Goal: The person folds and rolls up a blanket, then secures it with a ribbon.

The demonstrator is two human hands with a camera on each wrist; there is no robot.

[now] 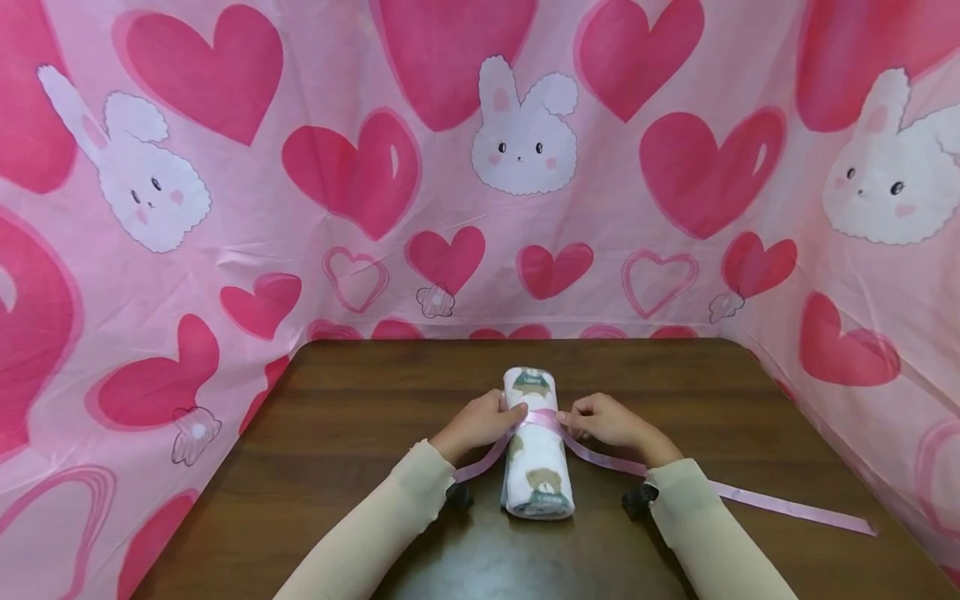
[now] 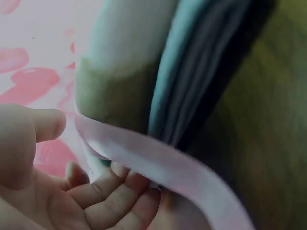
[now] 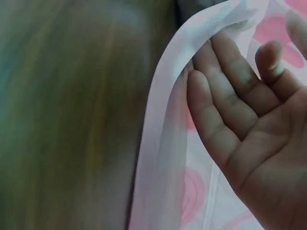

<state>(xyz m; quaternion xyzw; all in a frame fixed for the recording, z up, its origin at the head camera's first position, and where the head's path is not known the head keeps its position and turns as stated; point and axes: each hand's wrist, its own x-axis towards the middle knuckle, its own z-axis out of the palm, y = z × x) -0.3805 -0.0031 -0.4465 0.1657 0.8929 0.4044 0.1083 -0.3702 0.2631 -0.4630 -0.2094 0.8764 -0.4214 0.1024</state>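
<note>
Rolled towel point(image 1: 537, 462), lettering point(image 1: 532, 381) illegibly small; left hand point(image 1: 482, 422) and right hand point(image 1: 611, 425), unclenched, flank it, touching the pink ribbon point(image 1: 542, 418).

White with brown bears point(image 1: 543, 481) on the rolled cloth point(image 1: 536, 457) — pink along the ribbon point(image 1: 795, 507) — pink with hearts point(image 1: 351, 171) and rabbits point(image 1: 525, 171) on the backdrop point(image 1: 450, 187).

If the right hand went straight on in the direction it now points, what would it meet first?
Probably the pink ribbon lying across the rolled cloth, then the cloth itself. The right hand is right beside them; whether it touches yet is hard to tell.
</note>
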